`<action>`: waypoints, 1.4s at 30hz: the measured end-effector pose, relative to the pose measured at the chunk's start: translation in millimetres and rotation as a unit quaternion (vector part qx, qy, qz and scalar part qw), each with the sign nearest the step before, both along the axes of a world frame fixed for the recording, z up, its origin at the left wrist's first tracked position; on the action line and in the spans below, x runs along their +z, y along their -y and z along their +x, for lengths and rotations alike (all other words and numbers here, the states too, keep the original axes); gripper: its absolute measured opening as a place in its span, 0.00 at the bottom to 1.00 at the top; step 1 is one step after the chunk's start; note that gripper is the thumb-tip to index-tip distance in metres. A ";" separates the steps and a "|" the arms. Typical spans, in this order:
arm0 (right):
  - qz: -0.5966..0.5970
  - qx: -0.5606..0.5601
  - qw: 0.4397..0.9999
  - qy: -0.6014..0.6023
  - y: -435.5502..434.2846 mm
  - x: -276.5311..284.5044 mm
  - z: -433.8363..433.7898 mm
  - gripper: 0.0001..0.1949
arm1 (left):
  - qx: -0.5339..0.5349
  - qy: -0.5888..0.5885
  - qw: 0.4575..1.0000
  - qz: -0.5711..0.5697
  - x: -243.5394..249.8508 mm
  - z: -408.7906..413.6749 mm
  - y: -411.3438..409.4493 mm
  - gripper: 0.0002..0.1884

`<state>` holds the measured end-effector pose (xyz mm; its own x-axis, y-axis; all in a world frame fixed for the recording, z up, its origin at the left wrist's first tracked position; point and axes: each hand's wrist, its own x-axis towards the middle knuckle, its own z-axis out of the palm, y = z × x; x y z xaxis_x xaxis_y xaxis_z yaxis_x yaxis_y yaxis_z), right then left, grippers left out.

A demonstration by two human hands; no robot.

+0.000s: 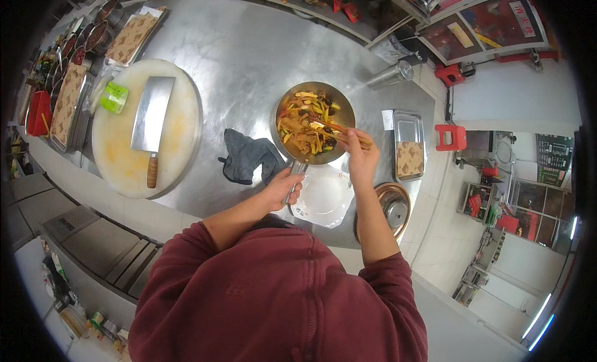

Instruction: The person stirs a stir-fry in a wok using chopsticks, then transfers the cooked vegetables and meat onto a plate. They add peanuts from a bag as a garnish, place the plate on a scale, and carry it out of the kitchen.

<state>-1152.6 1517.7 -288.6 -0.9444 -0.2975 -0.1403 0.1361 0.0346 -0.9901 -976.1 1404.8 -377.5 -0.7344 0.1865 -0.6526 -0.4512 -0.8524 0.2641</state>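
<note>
My left hand [283, 190] grips the metal handle of a round frying pan [345, 111]. In the pan lies stir-fried food [298, 124], with meat slices, pale strips, green pieces and dark bits. Wooden chopsticks [336, 128] are held in my right hand [361, 159], their tips in the food near the middle of the pan. Just below the pan sits a white plate [322, 196] with a small painted pattern, partly behind the handle and my left hand. A dark grey cloth [249, 157] lies crumpled to the left of the pan.
At left, a cleaver [154, 112] lies on a round cutting board [182, 128] beside a green packet [114, 97]. A steel tray [409, 175], a metal bowl [396, 210] and a steel cylinder [402, 72] stand at right. Bowls and stacked trays [70, 105] line the far left.
</note>
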 end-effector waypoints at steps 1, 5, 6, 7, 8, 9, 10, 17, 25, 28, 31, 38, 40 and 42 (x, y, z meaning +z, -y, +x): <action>0.007 0.018 1.000 -0.016 5.2 1.4 6.9 0.10 | -0.001 0.001 1.000 0.004 0.0 -0.5 -0.5 0.11; 0.043 0.079 0.993 -0.074 23.2 -10.2 26.0 0.09 | -0.007 0.002 1.000 0.004 2.9 -2.1 -1.8 0.11; 0.058 0.099 0.990 -0.085 22.8 -13.3 25.5 0.09 | -0.007 0.002 1.000 0.000 4.2 -1.5 -1.6 0.11; 0.073 0.118 0.985 -0.098 22.3 -17.5 23.5 0.09 | -0.011 -0.001 1.000 -0.002 5.3 -1.2 -0.8 0.11; 0.132 0.102 0.980 -0.107 11.4 -26.1 9.6 0.10 | -0.015 -0.004 1.000 -0.004 6.5 -0.3 0.1 0.11; 0.131 0.094 0.982 -0.100 6.7 -19.3 -3.6 0.11 | -0.013 -0.008 1.000 -0.006 6.6 -1.7 1.5 0.11; 0.130 0.085 0.984 -0.091 3.1 -8.4 -13.2 0.11 | -0.010 -0.006 1.000 -0.004 4.4 -1.6 1.2 0.11; 0.160 0.140 0.953 -0.217 40.4 11.6 -56.7 0.10 | -0.015 -0.006 1.000 -0.005 3.0 -3.0 -2.5 0.11; 0.171 0.173 0.953 -0.183 14.5 24.2 -76.5 0.10 | 0.001 -0.001 1.000 0.000 2.2 -1.1 0.0 0.11; 0.181 0.145 0.947 -0.224 5.7 2.2 -86.8 0.10 | -0.005 0.004 1.000 -0.002 2.8 -1.3 -2.1 0.12; 0.250 0.170 0.926 -0.228 -4.7 -3.9 -67.0 0.10 | -0.006 0.007 1.000 0.000 0.1 -3.2 -1.9 0.12; 0.111 0.055 0.992 -0.032 -54.4 38.5 -46.1 0.12 | 0.007 0.004 1.000 0.007 -2.4 0.8 -2.0 0.12; 0.170 0.016 0.985 0.007 -79.0 16.4 -46.8 0.12 | 0.001 0.001 1.000 0.009 -0.2 -1.5 -2.5 0.12; 0.073 -0.017 0.997 0.036 -57.9 -8.3 -25.9 0.12 | -0.011 0.005 1.000 0.009 0.6 -2.4 -1.1 0.12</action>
<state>-1178.5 1575.7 -296.9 -0.9392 -0.2379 -0.2478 0.2105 0.1717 -0.9624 -978.5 1405.9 -376.9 -0.7238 0.2141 -0.6559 -0.4726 -0.8465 0.2452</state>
